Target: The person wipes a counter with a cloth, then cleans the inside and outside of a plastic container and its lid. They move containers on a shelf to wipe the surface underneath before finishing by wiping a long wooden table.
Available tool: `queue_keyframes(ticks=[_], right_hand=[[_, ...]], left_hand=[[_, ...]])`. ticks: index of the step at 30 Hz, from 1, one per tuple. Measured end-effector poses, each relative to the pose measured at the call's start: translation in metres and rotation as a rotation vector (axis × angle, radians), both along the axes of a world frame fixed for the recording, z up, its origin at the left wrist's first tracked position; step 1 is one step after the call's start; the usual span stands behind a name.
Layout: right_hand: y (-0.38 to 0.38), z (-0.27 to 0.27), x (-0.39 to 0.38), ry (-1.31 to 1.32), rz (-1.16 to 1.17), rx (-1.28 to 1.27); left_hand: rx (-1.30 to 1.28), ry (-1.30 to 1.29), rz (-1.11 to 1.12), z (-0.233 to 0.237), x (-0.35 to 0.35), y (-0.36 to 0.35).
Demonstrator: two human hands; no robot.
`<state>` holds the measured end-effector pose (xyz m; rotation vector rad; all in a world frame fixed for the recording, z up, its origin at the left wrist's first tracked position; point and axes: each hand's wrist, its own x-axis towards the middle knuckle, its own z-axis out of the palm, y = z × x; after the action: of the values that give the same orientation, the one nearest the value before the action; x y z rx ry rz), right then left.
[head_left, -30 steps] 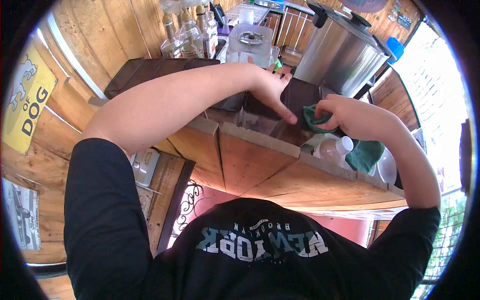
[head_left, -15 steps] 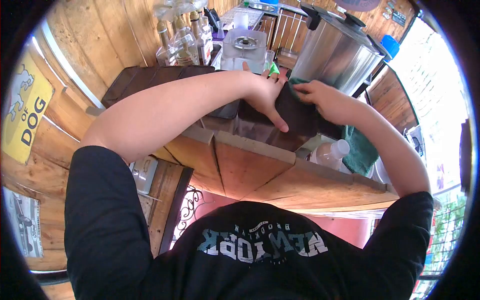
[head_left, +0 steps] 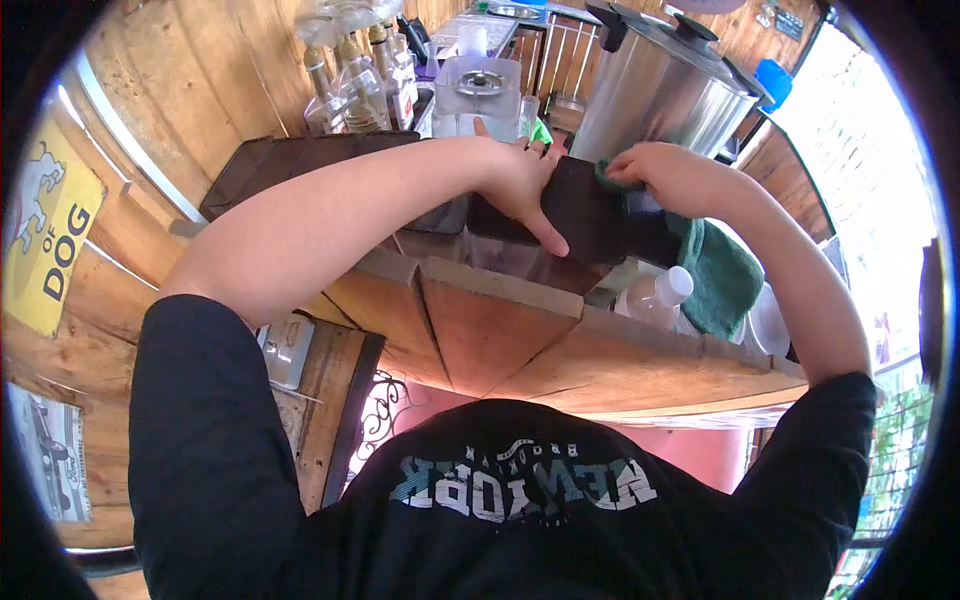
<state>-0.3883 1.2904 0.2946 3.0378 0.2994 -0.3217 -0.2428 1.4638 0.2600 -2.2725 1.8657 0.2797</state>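
Observation:
My left hand (head_left: 522, 190) lies spread with thumb apart, pressing on a dark flat rectangular piece (head_left: 592, 215) on the wooden counter (head_left: 490, 295). I cannot make out what the piece is. Bunched in the closed fingers of my right hand (head_left: 680, 178) is a green cloth (head_left: 718, 280), near the piece's right end. The cloth's loose part hangs below my right wrist, beside a capped plastic bottle (head_left: 655, 300). Further dark flat pieces (head_left: 300, 165) lie to the left, partly covered by my left forearm.
Beyond my hands stands a large steel pot (head_left: 655, 90) with a lid. A clear container (head_left: 478, 100) and several bottles with pourers (head_left: 360, 90) stand at the back. Yellow sign (head_left: 55, 225) and wooden walls are on the left.
My right hand has moved slightly right and up with the green cloth, baring more of the dark piece's right end. My left hand stays pressed on it.

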Motion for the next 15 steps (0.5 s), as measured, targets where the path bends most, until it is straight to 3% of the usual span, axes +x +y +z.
queue_keyframes(ticks=[2,5,11,14,15], right_hand=[[-0.003,-0.011,-0.005,-0.174,0.031,-0.086],[0.021,-0.005,-0.004,-0.041,-0.026,-0.22],[0.051,0.013,-0.02,0.162,0.094,0.109],[0.011,0.009,-0.005,0.031,0.039,0.395],[-0.002,0.001,0.0,-0.082,0.033,0.334]], left_hand=[[0.003,-0.004,-0.006,0.001,-0.002,0.0],[0.006,-0.005,-0.002,0.0,0.0,0.0],[-0.003,-0.019,-0.016,-0.004,0.004,-0.003],[0.004,-0.018,-0.022,-0.002,0.003,0.0],[-0.001,-0.019,-0.027,-0.003,0.004,0.0]])
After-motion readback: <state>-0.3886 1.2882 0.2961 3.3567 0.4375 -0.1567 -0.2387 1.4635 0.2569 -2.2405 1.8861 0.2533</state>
